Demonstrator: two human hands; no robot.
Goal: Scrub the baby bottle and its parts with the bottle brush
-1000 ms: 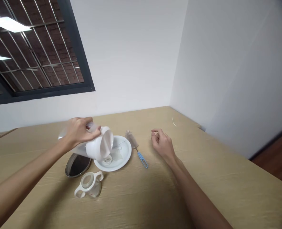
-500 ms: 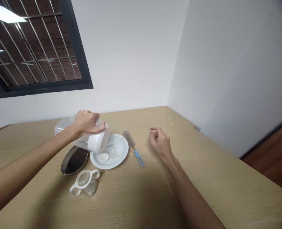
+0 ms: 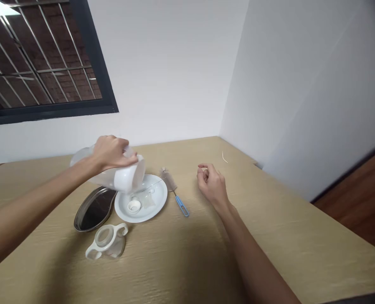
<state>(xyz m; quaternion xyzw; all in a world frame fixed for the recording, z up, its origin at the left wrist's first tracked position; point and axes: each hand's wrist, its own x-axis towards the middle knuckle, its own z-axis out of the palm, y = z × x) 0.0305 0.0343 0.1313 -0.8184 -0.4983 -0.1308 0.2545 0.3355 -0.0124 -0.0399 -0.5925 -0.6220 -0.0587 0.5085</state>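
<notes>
Above the table, as seen from the head camera, the only view available, the left hand is clamped on a translucent pitcher with a white collar, held tilted with its mouth end lower and directed over the left part of a white plate. The right hand is well apart from the left, loosely curled beside the blue-handled brush; no object is visible in it, and whether its fingers close fully cannot be told. On the plate lie a small white ring and a clear piece. A two-handled cup stands on the near side, and a dark oval tray lies just left of the plate. The step in hand is judged to be tipping the pitcher; whether liquid leaves it cannot be confirmed, as the mouth is blurred. Good practice calls for a slow, even tilt, with the mouth kept low and inside the plate's rim so nothing spills onto the table or tray. A one-handed hold near the collar may let the rear of the body swing; the right hand is judged free to support it. Aim should favour the loose parts without knocking them.
</notes>
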